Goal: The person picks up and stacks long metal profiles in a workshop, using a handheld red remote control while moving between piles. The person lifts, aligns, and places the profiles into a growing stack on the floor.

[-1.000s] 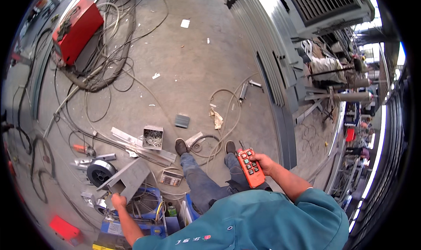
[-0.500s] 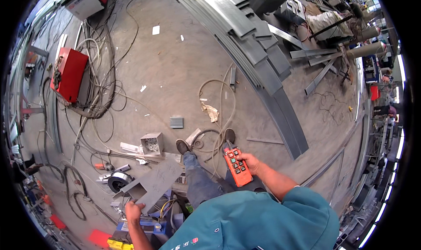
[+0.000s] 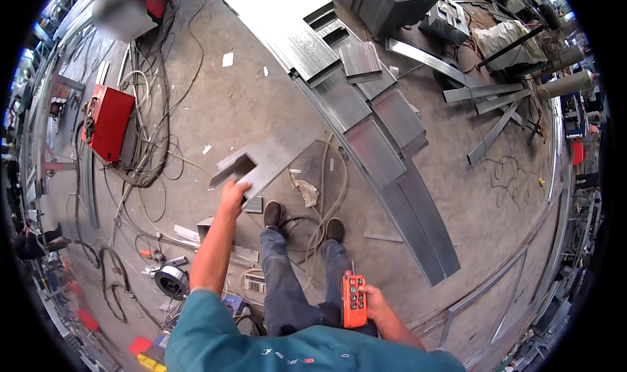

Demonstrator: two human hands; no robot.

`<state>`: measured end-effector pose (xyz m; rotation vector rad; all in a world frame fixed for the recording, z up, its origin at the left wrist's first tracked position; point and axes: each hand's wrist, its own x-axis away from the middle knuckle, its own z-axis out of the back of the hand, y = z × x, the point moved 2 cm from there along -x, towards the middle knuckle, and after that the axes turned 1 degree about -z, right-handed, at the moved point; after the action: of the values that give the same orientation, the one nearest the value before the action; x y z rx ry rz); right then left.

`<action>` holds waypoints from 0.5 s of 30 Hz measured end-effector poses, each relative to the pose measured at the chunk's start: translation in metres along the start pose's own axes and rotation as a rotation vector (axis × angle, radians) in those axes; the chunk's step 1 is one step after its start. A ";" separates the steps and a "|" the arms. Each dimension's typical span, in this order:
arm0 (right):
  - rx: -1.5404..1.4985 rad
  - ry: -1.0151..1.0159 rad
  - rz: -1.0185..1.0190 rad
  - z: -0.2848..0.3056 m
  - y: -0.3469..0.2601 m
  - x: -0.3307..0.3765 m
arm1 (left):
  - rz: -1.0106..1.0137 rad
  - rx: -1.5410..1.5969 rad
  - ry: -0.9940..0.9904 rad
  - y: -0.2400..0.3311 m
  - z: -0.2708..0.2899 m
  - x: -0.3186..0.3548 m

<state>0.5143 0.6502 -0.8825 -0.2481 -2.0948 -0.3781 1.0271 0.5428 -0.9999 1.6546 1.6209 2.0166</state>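
My left hand is stretched forward and grips the near end of a grey steel channel piece held up in the air over the concrete floor. Low at my right side, my right hand holds an orange push-button remote control with dark buttons. My two dark shoes stand on the floor below the raised piece, among loose cables.
A long row of grey steel plates curves across the floor ahead and to the right. A red welding machine with tangled cables sits at left. A wire spool and small tools lie near my left foot. Steel beams lie at far right.
My left hand has come up from the tools low at my left and now holds the steel channel piece raised in front. My view has swung right; the remote stays in my right hand.
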 end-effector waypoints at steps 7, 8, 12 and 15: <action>-0.229 0.104 0.107 0.049 0.023 -0.035 | 0.040 0.014 -0.203 -0.050 -0.078 -0.227; -0.261 0.114 0.144 0.048 0.031 -0.043 | 0.057 0.024 -0.227 -0.057 -0.085 -0.248; -0.322 0.182 0.184 0.044 0.043 -0.072 | 0.152 -0.037 -0.259 -0.105 -0.074 -0.316; -0.316 0.234 0.159 0.038 0.036 -0.091 | 0.152 -0.135 -0.161 -0.142 -0.058 -0.346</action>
<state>0.5438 0.6954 -0.9729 -0.5274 -1.7677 -0.6114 1.0545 0.3554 -1.3276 1.8852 1.3140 1.9507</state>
